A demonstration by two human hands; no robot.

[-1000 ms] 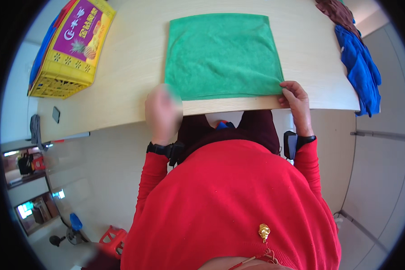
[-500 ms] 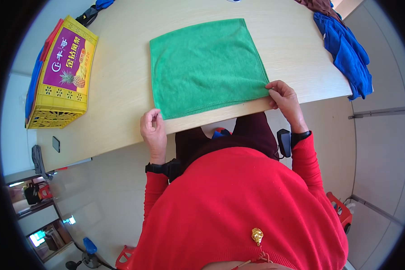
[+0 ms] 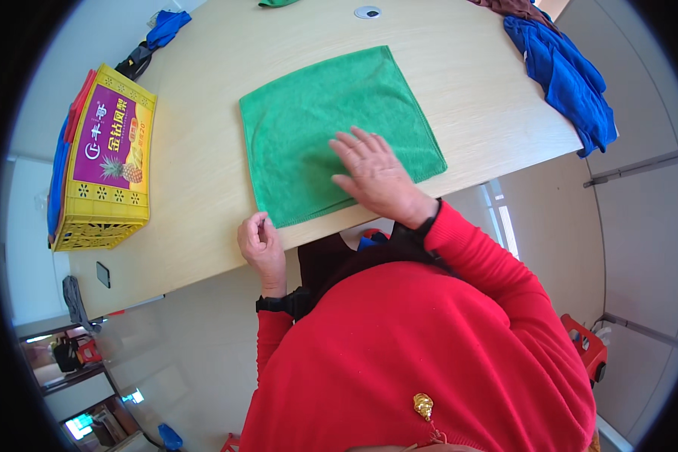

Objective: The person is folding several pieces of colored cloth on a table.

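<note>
A green towel [image 3: 309, 135], folded into a rough square, lies flat near the front edge of the table. At its near left corner my left hand [image 3: 264, 245] is closed, thumb and fingertips pinching the towel's edge. My right hand [image 3: 377, 177] rests palm down over the near part of the towel, its fingers stretched out and slightly apart. Light creases run across the cloth around that palm.
On the left of the table [image 3: 196, 188] stands a yellow crate [image 3: 102, 215]; a phone [image 3: 103, 275] lies by the near edge. Blue cloth [image 3: 565, 83] hangs over the right edge. A round cable port [image 3: 368, 12] and another green cloth [image 3: 277, 2] are at the far side.
My right hand has left the towel's near right corner and moved left onto its surface, fingers now spread. The left hand stays at its corner. The view has shifted a little.
</note>
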